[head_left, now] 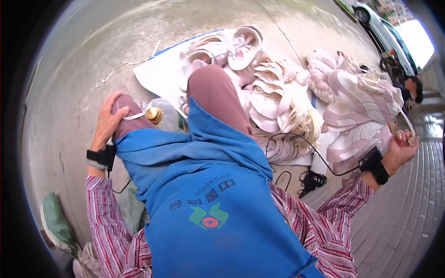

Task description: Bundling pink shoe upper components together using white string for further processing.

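My left hand [110,121] rests over my left knee, fingers lying along it and thumb apart. A narrow white strip [134,116] runs from beside the thumb toward a gold cap [154,114] on a clear plastic jug [168,111]; whether the hand touches the strip I cannot tell. Out to the right, my right hand [402,144] is closed on a pale cord [407,120]. That cord leads up to the top of a bundle of pink-and-white shoe uppers [359,95], which hangs or leans beside the hand.
More shoe uppers [271,92] lie heaped on a white sheet [150,76] in front of my knees. A black cable [320,155] loops toward my right wrist. Green sacking [58,217] lies at lower left. A parked car [391,34] and another person [410,90] are at far right.
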Demonstrator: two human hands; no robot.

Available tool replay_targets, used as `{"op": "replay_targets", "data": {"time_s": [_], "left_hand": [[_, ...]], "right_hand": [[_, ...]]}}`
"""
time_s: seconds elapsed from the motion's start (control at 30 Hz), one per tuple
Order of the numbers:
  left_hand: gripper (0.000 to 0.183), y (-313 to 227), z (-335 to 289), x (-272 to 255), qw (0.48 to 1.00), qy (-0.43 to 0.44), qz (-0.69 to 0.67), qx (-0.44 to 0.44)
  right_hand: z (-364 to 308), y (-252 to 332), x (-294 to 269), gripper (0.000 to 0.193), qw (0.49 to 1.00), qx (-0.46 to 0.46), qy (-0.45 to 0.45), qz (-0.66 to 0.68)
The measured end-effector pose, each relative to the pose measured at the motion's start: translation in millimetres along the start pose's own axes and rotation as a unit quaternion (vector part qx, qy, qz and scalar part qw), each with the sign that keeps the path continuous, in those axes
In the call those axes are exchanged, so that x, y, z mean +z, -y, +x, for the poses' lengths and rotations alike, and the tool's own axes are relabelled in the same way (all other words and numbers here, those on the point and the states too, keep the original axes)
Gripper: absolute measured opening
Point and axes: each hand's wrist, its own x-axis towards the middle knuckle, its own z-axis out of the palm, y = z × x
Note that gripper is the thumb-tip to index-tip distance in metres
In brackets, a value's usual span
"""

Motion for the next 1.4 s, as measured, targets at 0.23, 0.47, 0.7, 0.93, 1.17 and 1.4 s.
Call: {"op": "replay_targets", "data": {"time_s": [0.23,0.47,0.7,0.93,1.17,1.4], "left_hand": [[0.043,5,5,8,0.996,0.019,-0.058,-0.060],[0.047,-13,11,4,0.995,0.053,-0.033,-0.083],[0.049,-27,17,-1,0.988,0.107,-0.019,-0.107],[0.048,-36,23,6,0.985,0.115,-0.029,-0.126],[0.047,-31,28,16,0.986,0.100,-0.028,-0.128],[0.046,-41,29,6,0.990,0.088,-0.005,-0.112]], "right_hand": [[-2,-45,-46,0.028,0.924,-0.107,-0.304,-0.205],[-42,-112,-170,0.023,0.814,-0.010,-0.494,-0.305],[-124,-147,-258,0.017,0.715,0.097,-0.630,-0.287],[-157,-122,-305,0.024,0.655,0.079,-0.674,-0.334],[-161,-84,-325,0.026,0.656,0.028,-0.652,-0.379],[-158,-107,-306,0.017,0.686,0.078,-0.644,-0.330]]}}
